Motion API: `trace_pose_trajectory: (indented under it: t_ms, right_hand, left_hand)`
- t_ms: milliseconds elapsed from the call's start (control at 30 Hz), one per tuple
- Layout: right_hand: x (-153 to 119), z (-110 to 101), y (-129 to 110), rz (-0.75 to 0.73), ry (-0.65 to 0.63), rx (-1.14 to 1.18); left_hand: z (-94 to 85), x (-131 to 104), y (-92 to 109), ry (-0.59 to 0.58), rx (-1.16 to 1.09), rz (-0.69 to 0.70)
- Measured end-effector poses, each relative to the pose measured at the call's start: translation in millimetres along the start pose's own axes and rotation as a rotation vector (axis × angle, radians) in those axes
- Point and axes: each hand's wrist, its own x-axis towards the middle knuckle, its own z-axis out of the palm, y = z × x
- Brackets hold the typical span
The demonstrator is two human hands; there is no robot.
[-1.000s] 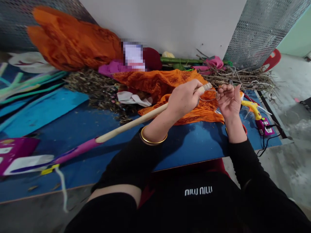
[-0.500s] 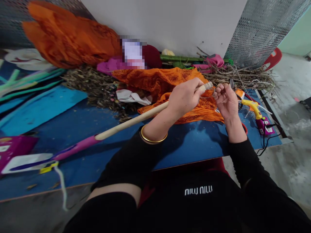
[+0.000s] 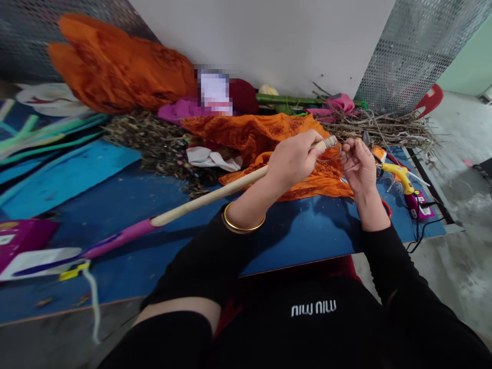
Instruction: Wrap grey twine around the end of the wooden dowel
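My left hand (image 3: 294, 159) is closed round a pale wooden stick (image 3: 215, 196), near its far right end. Thin wire (image 3: 330, 142) is coiled in several turns about that tip. Just right of the tip, my right hand (image 3: 359, 164) pinches with its fingers curled; a loop of the wire runs to its fingertips. The stick's lower left end goes into a pink-purple sleeve (image 3: 119, 238) resting over the table. Orange patterned cloth (image 3: 261, 130) lies crumpled behind and beneath both hands.
On the blue table (image 3: 307, 230), a yellow glue gun (image 3: 400, 175) and purple box (image 3: 421, 205) with black cables stand at right. Dry twigs (image 3: 392, 125) and dried plant matter (image 3: 146, 143) lie behind. Blue foam sheet (image 3: 69, 177) and foam strips are at left.
The view has shifted slightly. My right hand stays pinched beside the stick's tip, and the wire loop between the hands shows more clearly. My left hand keeps its hold.
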Motion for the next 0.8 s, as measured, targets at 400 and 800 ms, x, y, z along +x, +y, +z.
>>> trace_pose_trajectory:
  t_ms: [400, 800]
  right_hand:
    - [-10, 13, 5, -0.106, -0.123, -0.306]
    - [-22, 26, 8, 0.082, -0.02, -0.288]
  left_hand:
    - [-1.2, -4, 10, -0.025, -0.031, 0.028]
    - [34.1, -18, 19, 0.11, 0.168, 0.111]
